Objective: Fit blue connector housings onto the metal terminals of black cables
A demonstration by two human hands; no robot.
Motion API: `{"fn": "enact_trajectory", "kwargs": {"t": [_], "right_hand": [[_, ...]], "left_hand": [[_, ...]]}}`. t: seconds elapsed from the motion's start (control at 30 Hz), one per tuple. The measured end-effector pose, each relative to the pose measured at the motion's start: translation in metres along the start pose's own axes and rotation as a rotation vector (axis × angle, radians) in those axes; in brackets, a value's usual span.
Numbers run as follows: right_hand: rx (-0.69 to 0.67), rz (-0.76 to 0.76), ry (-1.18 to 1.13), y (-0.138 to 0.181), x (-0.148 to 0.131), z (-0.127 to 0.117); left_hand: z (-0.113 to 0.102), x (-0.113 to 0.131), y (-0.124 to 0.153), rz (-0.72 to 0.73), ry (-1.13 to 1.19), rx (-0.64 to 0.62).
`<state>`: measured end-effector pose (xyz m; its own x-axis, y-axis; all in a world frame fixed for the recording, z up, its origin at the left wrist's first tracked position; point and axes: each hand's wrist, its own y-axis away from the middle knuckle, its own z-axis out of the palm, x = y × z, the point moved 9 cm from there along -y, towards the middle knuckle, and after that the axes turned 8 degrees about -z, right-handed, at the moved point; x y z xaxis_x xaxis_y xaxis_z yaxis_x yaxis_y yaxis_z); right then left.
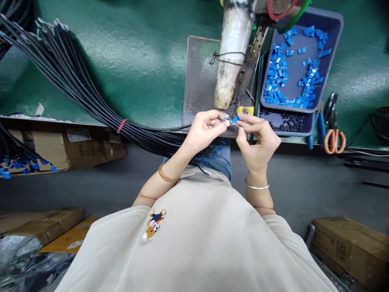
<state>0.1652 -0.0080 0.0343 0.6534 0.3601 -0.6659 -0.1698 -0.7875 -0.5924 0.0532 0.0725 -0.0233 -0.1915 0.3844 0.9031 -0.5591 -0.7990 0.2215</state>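
Your green tabletop (136,61) was glossy. Across it curved a thick bundle of smooth black cables (142,136), bound by a red tie (122,126). A brown cardboard box (82,151) below bore a white label (78,134), too small to read. A rectangular plastic tray (333,44) held shiny blue plugs (276,73). Your left hand (206,129) pinched a cable (181,128); your right hand (259,140) touched a small blue plug (235,119) between both hands, but whether it gripped, I couldn't tell.

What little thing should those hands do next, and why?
Probably hold the left hand steady while the right hand gently nudges the small blue piece straight: both hands are right at it, and its alignment is too small to make out.
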Motion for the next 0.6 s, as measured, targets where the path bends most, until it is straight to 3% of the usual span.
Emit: {"fn": "enact_trajectory", "kwargs": {"t": [0.37, 0.6], "right_hand": [[0.0, -0.043, 0.079, -0.005, -0.007, -0.002], [-0.005, -0.046, 0.033, 0.0, -0.004, 0.0]], "left_hand": [[-0.002, -0.001, 0.001, -0.006, -0.041, 0.039], [0.0, -0.004, 0.001, -0.035, -0.021, -0.004]]}}
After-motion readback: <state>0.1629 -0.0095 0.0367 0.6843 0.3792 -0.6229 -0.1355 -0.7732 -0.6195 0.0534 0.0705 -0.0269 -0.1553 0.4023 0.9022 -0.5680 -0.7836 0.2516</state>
